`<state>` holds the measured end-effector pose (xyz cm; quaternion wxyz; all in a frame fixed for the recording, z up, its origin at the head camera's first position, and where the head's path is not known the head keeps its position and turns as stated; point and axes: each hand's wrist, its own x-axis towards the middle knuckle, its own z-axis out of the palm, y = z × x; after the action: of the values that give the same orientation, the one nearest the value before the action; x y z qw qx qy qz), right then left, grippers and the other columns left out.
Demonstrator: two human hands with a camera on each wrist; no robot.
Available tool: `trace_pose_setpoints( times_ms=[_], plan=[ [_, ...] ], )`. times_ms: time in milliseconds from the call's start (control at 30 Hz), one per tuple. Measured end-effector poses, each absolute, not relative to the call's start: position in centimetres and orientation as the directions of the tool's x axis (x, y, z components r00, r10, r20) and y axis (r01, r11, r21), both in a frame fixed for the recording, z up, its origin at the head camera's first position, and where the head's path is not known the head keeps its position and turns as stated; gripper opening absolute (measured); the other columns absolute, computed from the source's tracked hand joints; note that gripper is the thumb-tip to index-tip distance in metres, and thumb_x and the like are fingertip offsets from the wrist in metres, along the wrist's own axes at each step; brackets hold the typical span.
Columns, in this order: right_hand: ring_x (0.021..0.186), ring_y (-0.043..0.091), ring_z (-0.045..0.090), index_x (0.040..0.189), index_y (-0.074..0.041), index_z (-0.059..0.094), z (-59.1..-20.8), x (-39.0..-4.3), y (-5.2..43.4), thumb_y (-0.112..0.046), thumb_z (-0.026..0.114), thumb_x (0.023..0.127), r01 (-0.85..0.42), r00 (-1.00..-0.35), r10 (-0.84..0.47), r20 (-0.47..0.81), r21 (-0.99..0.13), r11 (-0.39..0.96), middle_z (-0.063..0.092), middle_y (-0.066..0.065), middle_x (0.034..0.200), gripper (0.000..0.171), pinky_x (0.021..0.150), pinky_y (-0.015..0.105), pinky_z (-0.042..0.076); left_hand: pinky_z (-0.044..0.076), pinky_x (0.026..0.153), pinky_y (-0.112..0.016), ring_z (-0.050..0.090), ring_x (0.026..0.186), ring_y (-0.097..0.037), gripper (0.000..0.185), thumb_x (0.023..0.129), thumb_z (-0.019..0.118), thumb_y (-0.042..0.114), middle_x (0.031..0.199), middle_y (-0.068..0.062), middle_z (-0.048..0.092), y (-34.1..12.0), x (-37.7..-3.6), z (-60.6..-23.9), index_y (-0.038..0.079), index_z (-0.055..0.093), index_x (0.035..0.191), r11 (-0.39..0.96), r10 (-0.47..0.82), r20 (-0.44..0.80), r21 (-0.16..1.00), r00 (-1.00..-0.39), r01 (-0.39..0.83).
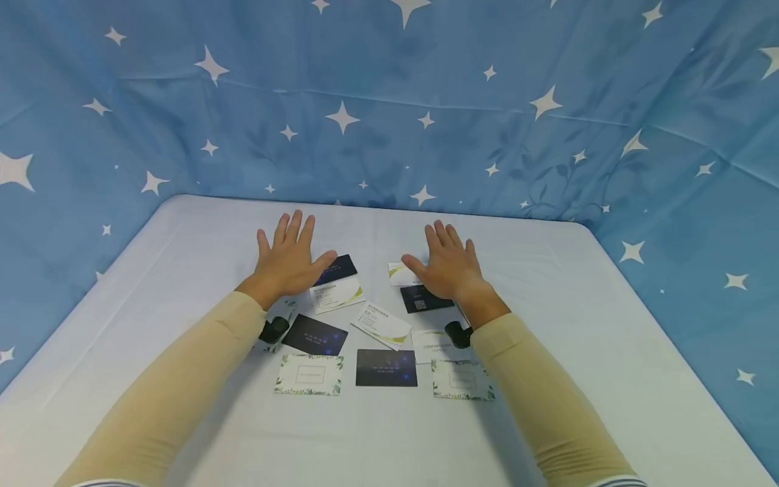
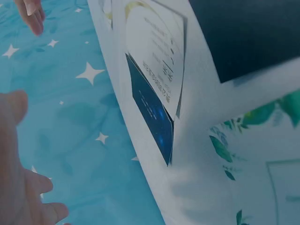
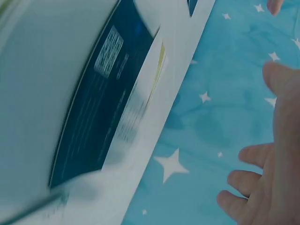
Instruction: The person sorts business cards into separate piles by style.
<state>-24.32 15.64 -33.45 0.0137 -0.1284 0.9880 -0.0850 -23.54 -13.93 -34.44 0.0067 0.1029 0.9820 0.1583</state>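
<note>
Two flat hands hovering over scattered business cards on a white surface.
The left hand (image 1: 289, 260) and right hand (image 1: 447, 267) are spreading, fingers straight, grasping nothing, above the business cards (image 1: 377, 325) lying toward 6 o'clock of the palms. The cards are probably light, thin and slippery; pinching a lifted edge seems best.

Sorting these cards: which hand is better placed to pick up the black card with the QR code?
Right. The right hand hovers open directly over the QR card, partly covering it. The left hand is across the spread, above a dark blue card.
</note>
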Motion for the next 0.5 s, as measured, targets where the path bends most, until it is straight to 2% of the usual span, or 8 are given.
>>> trace_pose_setpoints(
  times_ms=[67, 133, 300, 400, 500],
  plan=[
    [0.151, 0.035, 0.006, 0.161, -0.008, 0.014, -33.7, -24.3, 15.0, -0.065, 0.042, 0.099, -0.276, -0.96, -0.28, 0.003, -0.188, 0.943, 0.005, 0.015, 0.167, 0.089, 0.114, 0.062, 0.01, -0.011, 0.108, -0.069, -0.011, 0.15, -0.039, 0.091, 0.1, 0.038, 0.065, 0.166, -0.019, -0.006, -14.2, -23.2, -34.4, 0.006, 0.005, 0.161, 0.926, 0.208, 0.031, 0.317, -0.978, 0.207],
    [0.151, 0.036, 0.011, 0.161, -0.009, 0.018, -34.0, -24.1, 14.2, -0.065, 0.048, 0.096, -0.314, -0.948, -0.319, 0.011, -0.209, 0.926, 0.008, 0.015, 0.166, 0.09, 0.113, 0.062, 0.016, -0.007, 0.109, -0.069, -0.003, 0.15, -0.042, 0.095, 0.096, 0.049, 0.065, 0.166, -0.02, 0.0, -14.6, -22.8, -34.4, 0.007, 0.012, 0.161, 0.92, 0.22, 0.045, 0.322, -0.974, 0.223],
    [0.147, 0.034, 0.026, 0.157, -0.011, 0.033, -34.2, -23.5, 12.0, -0.056, 0.066, 0.092, -0.436, -0.892, -0.452, -0.015, -0.243, 0.867, 0.025, 0.011, 0.163, 0.086, 0.112, 0.057, 0.027, 0.014, 0.108, -0.069, 0.025, 0.143, -0.044, 0.091, 0.083, 0.077, 0.053, 0.158, -0.02, 0.03, -15.2, -21.6, -34.3, 0.008, 0.041, 0.153, 0.912, 0.284, 0.066, 0.289, -0.956, 0.291],
    [0.145, 0.031, 0.031, 0.156, -0.014, 0.038, -34.2, -23.5, 10.5, -0.047, 0.073, 0.09, -0.481, -0.856, -0.513, -0.066, -0.264, 0.836, 0.035, 0.008, 0.159, 0.082, 0.112, 0.052, 0.028, 0.026, 0.103, -0.065, 0.038, 0.134, -0.042, 0.081, 0.079, 0.083, 0.048, 0.147, -0.018, 0.047, -15.1, -21.2, -34.4, 0.009, 0.054, 0.144, 0.91, 0.319, 0.054, 0.262, -0.946, 0.321],
    [0.144, 0.029, 0.034, 0.156, -0.018, 0.037, -34.4, -23.8, 9.2, -0.041, 0.076, 0.089, -0.481, -0.835, -0.534, -0.136, -0.29, 0.827, 0.04, 0.005, 0.156, 0.081, 0.113, 0.048, 0.029, 0.029, 0.099, -0.061, 0.047, 0.122, -0.036, 0.079, 0.075, 0.087, 0.047, 0.134, -0.013, 0.059, -15.0, -20.9, -34.5, 0.009, 0.059, 0.138, 0.91, 0.328, 0.011, 0.266, -0.945, 0.319]
  ],
)
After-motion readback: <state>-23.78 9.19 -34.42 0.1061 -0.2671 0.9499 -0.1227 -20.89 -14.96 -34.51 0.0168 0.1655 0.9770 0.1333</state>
